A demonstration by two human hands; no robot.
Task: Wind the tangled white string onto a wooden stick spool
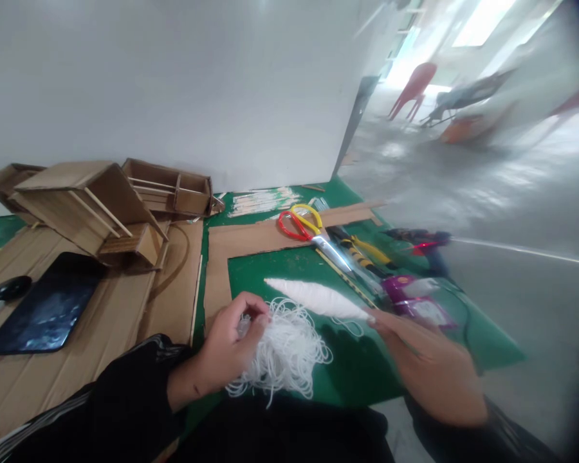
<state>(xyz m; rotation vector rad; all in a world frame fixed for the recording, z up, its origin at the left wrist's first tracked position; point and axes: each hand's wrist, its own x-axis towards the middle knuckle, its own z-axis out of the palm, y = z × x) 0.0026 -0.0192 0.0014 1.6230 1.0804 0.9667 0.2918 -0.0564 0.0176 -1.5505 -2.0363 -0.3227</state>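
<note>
A slim, spindle-shaped bundle wound smooth with white cord (318, 301) is held just above the green, smooth-surfaced tabletop (260, 265), its long axis slanting across the view, one tapered tip pointing left and slightly away, the other pinched between the thumb and fingers of the right hand (429, 363). The left hand (236, 337) curls, thumb near fingertips, against a loose, loopy heap of thin white cord (292, 354), though whether it grips a strand I cannot tell. Beyond the bundle lie metal-bladed scissors with red and yellow handles (319, 240) and a flat, angled strip of brown cardboard (248, 238).
</note>
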